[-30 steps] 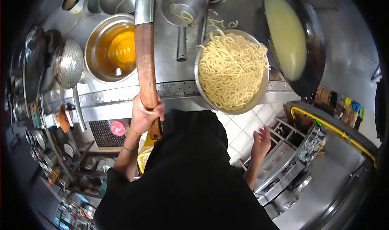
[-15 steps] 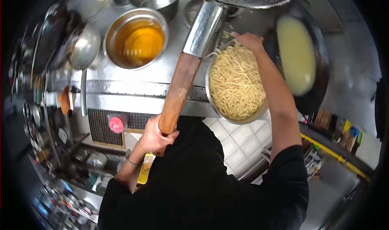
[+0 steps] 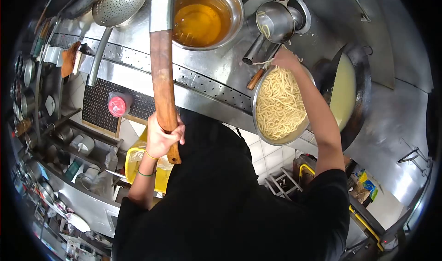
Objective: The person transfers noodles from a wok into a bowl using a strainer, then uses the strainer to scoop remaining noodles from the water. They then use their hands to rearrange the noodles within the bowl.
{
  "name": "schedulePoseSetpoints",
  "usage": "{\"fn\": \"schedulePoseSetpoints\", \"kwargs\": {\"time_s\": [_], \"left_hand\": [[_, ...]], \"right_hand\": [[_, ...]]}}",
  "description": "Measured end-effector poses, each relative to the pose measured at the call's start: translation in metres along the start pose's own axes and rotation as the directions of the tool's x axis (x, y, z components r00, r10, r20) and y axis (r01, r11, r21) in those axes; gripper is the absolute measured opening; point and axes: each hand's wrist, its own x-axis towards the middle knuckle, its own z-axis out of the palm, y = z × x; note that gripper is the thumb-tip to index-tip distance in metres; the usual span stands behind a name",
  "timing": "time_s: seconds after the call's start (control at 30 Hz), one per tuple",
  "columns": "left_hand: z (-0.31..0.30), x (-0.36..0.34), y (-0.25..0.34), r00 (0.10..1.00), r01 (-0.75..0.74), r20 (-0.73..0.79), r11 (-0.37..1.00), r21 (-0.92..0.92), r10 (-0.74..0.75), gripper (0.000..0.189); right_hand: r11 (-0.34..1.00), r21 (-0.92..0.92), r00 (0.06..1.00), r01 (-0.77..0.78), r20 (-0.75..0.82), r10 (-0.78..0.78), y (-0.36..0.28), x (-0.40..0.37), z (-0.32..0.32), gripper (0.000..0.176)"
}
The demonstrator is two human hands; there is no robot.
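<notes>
My left hand (image 3: 164, 137) is wrapped round the lower end of a long wooden handle (image 3: 163, 72). The handle's metal sleeve (image 3: 162, 8) runs out of the top of the view, so its head is hidden. At the far rim of a metal bowl (image 3: 276, 141) full of pale noodles (image 3: 280, 104), my right hand (image 3: 286, 59) is closed, its fingertips mostly hidden. Loose noodle strands stick out on both sides of it. Just beyond lies a metal ladle or small pan (image 3: 278, 24) with a noodle strand in it, and a short wooden handle (image 3: 255, 79) beside the bowl.
A bowl of amber liquid (image 3: 202, 21) stands on the steel counter, with a perforated ladle (image 3: 120, 5) to its left. On the right sits a dark wok (image 3: 361, 109) holding pale yellow liquid (image 3: 344, 93). Below are a red-lidded container (image 3: 117, 105) and a yellow bin (image 3: 134, 162).
The long handle has swung left and more upright, and its mesh strainer head has left the view. The camera view has turned. My right hand stays at the bowl's far rim.
</notes>
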Motion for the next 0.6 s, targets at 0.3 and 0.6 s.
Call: {"fn": "schedulePoseSetpoints", "kwargs": {"time_s": [0.3, 0.6], "left_hand": [[-0.007, 0.038, 0.016, 0.997, -0.076, 0.03, 0.997, -0.004, 0.076, 0.008], [0.02, 0.085, 0.026, 0.963, -0.042, 0.265, 0.999, 0.009, 0.038, 0.012]], "right_hand": [[0.732, 0.64, 0.718, 0.231, -0.62, 0.315, 0.039, -0.148, 0.067, 0.017], [0.237, 0.97, 0.567, 0.055, -0.226, 0.792, 0.066, -0.239, 0.191, 0.024]]}}
